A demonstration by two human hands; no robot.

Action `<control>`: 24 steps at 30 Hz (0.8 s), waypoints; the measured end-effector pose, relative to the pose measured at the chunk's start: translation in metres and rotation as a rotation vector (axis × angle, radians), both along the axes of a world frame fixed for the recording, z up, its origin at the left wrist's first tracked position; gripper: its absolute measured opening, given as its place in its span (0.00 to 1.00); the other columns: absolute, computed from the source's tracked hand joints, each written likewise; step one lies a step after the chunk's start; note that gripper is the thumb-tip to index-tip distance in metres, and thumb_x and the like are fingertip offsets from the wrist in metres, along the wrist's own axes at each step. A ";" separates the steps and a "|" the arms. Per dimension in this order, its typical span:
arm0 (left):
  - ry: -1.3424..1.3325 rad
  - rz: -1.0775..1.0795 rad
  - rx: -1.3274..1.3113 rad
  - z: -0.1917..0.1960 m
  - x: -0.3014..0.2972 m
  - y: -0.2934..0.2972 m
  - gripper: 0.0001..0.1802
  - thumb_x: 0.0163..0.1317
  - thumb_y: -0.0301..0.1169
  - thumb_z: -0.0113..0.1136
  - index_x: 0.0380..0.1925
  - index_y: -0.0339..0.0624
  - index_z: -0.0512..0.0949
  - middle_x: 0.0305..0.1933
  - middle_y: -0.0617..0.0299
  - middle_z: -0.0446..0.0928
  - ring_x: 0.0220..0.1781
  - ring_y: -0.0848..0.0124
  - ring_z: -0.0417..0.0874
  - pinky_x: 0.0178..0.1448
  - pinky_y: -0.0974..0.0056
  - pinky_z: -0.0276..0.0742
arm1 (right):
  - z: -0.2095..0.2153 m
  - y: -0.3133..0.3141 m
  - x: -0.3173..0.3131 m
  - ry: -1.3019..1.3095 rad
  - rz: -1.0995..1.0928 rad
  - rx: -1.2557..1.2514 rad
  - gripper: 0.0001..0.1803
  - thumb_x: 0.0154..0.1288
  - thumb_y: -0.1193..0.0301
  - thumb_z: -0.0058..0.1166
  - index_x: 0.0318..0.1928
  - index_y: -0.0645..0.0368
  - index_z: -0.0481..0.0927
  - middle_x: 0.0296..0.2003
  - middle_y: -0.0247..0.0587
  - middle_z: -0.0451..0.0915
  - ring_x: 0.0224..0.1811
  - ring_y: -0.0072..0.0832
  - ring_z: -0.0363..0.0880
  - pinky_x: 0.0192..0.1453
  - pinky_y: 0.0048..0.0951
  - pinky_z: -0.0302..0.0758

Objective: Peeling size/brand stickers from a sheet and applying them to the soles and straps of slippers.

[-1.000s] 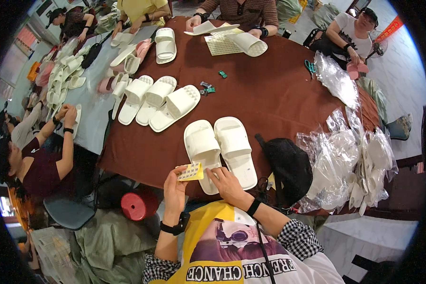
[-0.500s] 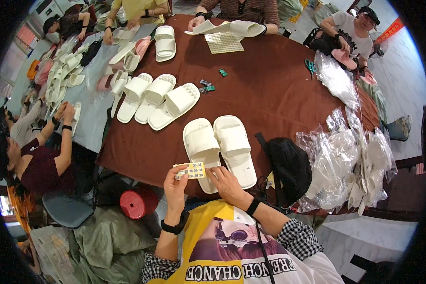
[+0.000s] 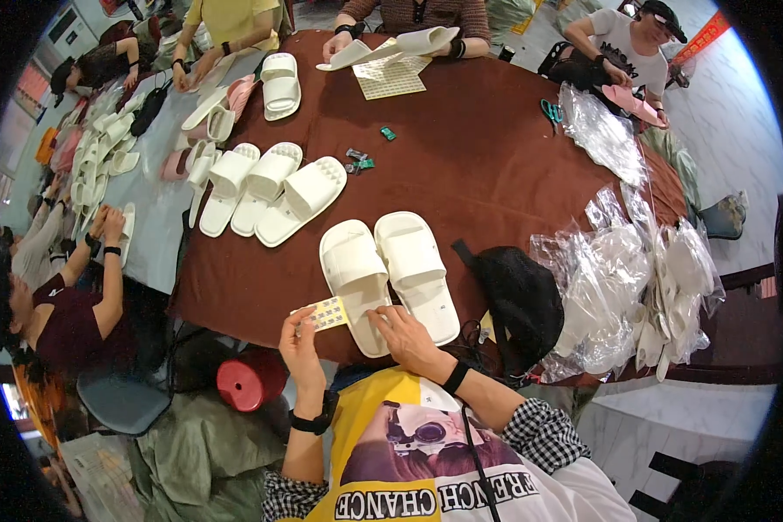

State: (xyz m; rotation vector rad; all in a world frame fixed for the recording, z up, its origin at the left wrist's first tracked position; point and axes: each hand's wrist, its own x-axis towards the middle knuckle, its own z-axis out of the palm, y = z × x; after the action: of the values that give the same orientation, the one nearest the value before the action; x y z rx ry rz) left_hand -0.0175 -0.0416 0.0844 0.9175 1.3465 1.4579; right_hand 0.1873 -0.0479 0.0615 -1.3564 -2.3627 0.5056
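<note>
A pair of white slippers stands side by side near the front edge of the table, a left slipper and a right slipper. My left hand pinches a small yellow-and-white sheet of stickers just left of the left slipper's heel. My right hand rests its bunched fingertips on the heel area of the left slipper's insole. Whatever those fingertips may hold is too small to make out. A tiny mark shows on the heel of the right slipper.
Several white slippers lie to the left on the brown tablecloth. Small green packets lie mid-table. A black bag and plastic-wrapped slippers are on the right. Co-workers sit around, one handling a pink slipper.
My right fingertips have moved from beside the sticker sheet down onto the left slipper's heel. My left hand has drawn the sheet slightly left and tilted it. The whole view has shifted a little.
</note>
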 end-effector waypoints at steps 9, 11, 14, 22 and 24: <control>-0.204 0.094 -0.081 -0.005 -0.009 0.007 0.10 0.74 0.29 0.52 0.50 0.36 0.76 0.50 0.60 0.78 0.51 0.72 0.79 0.57 0.66 0.76 | -0.010 -0.001 0.001 -0.146 0.016 0.110 0.31 0.56 0.72 0.52 0.62 0.67 0.69 0.47 0.43 0.71 0.52 0.36 0.71 0.56 0.31 0.73; -0.222 0.129 -0.116 -0.007 -0.009 0.009 0.11 0.73 0.29 0.54 0.50 0.37 0.76 0.50 0.60 0.78 0.51 0.71 0.79 0.56 0.65 0.76 | -0.014 -0.002 0.000 -0.087 0.020 0.064 0.32 0.56 0.74 0.51 0.64 0.64 0.68 0.50 0.45 0.71 0.53 0.38 0.72 0.54 0.33 0.76; -0.251 0.071 -0.107 -0.008 -0.011 0.012 0.11 0.72 0.28 0.56 0.52 0.40 0.75 0.51 0.60 0.78 0.50 0.72 0.80 0.54 0.66 0.76 | -0.020 -0.005 -0.003 -0.095 0.006 0.032 0.32 0.58 0.73 0.51 0.65 0.64 0.68 0.50 0.44 0.72 0.53 0.36 0.73 0.54 0.33 0.75; -0.366 0.000 -0.142 -0.004 -0.011 0.029 0.09 0.71 0.28 0.55 0.49 0.41 0.76 0.43 0.60 0.80 0.41 0.73 0.81 0.50 0.66 0.79 | -0.016 -0.002 0.001 -0.177 0.042 0.096 0.31 0.58 0.71 0.53 0.63 0.68 0.68 0.54 0.44 0.71 0.57 0.36 0.70 0.58 0.29 0.73; -0.364 -0.043 -0.130 -0.006 -0.011 0.031 0.09 0.71 0.29 0.54 0.49 0.40 0.76 0.42 0.61 0.80 0.39 0.74 0.81 0.50 0.65 0.79 | -0.016 -0.003 0.001 -0.166 0.051 0.085 0.32 0.57 0.72 0.54 0.63 0.69 0.68 0.55 0.44 0.70 0.58 0.36 0.70 0.59 0.29 0.73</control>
State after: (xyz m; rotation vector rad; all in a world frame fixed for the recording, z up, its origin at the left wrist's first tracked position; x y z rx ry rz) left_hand -0.0288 -0.0111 0.0784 0.5608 1.1272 1.4062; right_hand 0.1885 -0.0508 0.0455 -1.3509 -2.5259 0.3134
